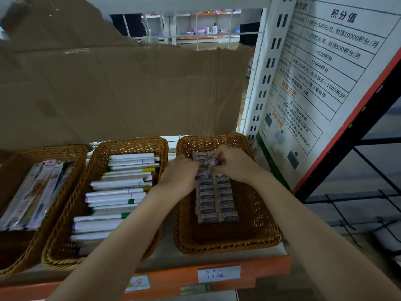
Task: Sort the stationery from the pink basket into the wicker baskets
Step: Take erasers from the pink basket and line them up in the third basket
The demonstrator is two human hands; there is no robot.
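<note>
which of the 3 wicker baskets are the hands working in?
The rightmost wicker basket, the one holding rows of small boxed erasers. Both the left hand and the right hand are inside it; the other two hold pens and packaged items.

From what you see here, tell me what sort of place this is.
Probably a shop's stationery shelf: wicker baskets of stock, handwritten price labels on the shelf edge, a loyalty-points poster.
</note>
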